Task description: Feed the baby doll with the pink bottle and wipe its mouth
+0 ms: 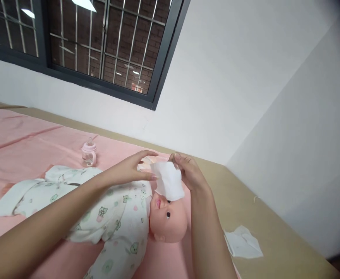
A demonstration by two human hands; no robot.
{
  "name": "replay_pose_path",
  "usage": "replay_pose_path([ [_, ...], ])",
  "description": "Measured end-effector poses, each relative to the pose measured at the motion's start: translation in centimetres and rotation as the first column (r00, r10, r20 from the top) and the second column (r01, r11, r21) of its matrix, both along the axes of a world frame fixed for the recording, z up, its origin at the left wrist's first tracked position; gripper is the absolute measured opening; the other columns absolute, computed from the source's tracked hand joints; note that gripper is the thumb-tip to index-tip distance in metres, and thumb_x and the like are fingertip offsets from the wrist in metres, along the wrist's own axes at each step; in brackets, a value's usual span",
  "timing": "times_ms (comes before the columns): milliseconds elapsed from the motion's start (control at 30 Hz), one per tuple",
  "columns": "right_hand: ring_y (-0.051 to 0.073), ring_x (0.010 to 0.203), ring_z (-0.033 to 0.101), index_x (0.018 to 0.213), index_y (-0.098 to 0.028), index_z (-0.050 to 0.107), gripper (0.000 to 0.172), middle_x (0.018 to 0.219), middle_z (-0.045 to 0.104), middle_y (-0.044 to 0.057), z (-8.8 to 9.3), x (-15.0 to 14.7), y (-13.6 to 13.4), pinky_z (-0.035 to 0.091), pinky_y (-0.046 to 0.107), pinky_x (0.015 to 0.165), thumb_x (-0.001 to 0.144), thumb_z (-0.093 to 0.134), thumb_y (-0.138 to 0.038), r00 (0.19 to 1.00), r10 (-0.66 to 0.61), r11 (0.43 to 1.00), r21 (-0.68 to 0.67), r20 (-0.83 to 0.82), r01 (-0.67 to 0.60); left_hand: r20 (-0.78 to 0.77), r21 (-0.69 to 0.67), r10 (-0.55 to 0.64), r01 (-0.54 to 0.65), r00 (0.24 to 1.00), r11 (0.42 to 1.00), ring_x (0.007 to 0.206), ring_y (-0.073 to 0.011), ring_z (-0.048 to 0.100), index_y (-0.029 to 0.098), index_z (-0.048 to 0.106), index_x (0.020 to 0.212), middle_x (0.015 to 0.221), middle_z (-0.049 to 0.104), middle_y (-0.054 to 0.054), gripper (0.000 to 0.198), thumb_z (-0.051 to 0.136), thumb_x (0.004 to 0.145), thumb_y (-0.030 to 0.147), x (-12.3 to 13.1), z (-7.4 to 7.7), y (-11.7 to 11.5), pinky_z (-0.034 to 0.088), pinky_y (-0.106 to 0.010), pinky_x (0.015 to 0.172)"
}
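Observation:
A white wipe (170,181) hangs over the upper part of a baby doll's face, pinched at its top corner by my right hand (187,168). My left hand (138,166) is at the wipe's left edge, thumb and fingers spread apart; the thumb tip meets or nearly meets the wipe. Below lies the baby doll (170,224) on its back, dressed in a white outfit (123,213) with green and pink animal prints. The wipe covers part of its head. Partly hidden behind my left hand is a pale orange-and-white package (147,164).
A pink-lidded baby bottle (89,153) stands on the pink sheet (36,131) at the left. A crumpled white wipe (243,243) lies on the tan surface (245,209) at the right. White walls and a barred window (106,46) rise behind.

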State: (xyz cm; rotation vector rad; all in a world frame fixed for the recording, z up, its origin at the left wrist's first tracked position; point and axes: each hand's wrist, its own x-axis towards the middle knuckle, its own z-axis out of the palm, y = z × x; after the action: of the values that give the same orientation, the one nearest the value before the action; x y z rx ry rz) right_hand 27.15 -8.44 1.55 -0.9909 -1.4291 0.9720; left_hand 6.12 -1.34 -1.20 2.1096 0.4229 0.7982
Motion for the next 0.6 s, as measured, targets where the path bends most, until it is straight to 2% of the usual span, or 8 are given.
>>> replay_pose_path([
  [100,0.010,0.057,0.041,0.055,-0.018,0.052,0.045,0.062,0.047,-0.001,0.9,-1.4,-1.4,0.031,0.024,0.053,0.078,0.067,-0.055,0.988,0.003,0.998,0.064,0.153,-0.013,-0.014,-0.027,-0.082,0.081,0.997,0.996,0.117,-0.0261,0.054,0.025,0.057,0.122,0.129,0.058,-0.004,0.058,0.075,0.071,0.046,0.0,0.2,-0.4,0.041,-0.038,0.100],
  [200,0.011,0.060,0.042,0.056,-0.019,0.051,0.044,0.064,0.047,0.000,1.4,-1.9,-2.3,0.031,0.025,0.055,0.080,0.065,-0.052,0.979,-0.025,0.991,0.133,0.202,-0.002,-0.008,-0.135,-0.191,0.188,0.982,0.973,0.101,-0.0246,0.062,0.019,0.063,0.106,0.108,0.066,-0.006,0.045,0.076,0.070,0.043,0.0,0.6,-0.8,0.048,-0.034,0.085],
  [400,0.011,0.058,0.040,0.055,-0.019,0.050,0.044,0.062,0.045,-0.001,1.7,-1.9,-2.8,0.032,0.025,0.055,0.081,0.065,-0.052,0.984,-0.091,0.979,0.196,0.156,0.059,0.000,-0.211,-0.146,0.143,0.989,0.967,0.077,-0.0190,0.061,0.014,0.069,0.082,0.081,0.065,-0.003,0.035,0.077,0.068,0.045,-0.6,1.2,-1.2,0.045,-0.026,0.063],
  [467,0.011,0.058,0.041,0.056,-0.019,0.052,0.042,0.062,0.047,-0.001,1.7,-1.8,-2.6,0.035,0.025,0.058,0.082,0.064,-0.051,0.981,-0.090,0.982,0.180,0.174,0.059,0.068,-0.196,-0.113,0.124,0.991,0.973,0.079,-0.0193,0.062,0.014,0.070,0.080,0.084,0.066,-0.003,0.032,0.077,0.069,0.044,-0.9,1.4,-1.3,0.047,-0.027,0.066],
  [600,0.013,0.073,0.053,0.069,-0.019,0.063,0.033,0.073,0.059,0.001,1.3,-1.5,-2.2,0.044,0.027,0.074,0.083,0.064,-0.049,0.957,-0.012,0.995,0.099,0.289,-0.017,0.236,-0.107,-0.068,0.095,0.970,0.990,0.109,-0.0241,0.058,0.018,0.074,0.083,0.118,0.063,-0.004,0.024,0.078,0.068,0.036,-1.3,2.2,-1.9,0.047,-0.030,0.090],
])
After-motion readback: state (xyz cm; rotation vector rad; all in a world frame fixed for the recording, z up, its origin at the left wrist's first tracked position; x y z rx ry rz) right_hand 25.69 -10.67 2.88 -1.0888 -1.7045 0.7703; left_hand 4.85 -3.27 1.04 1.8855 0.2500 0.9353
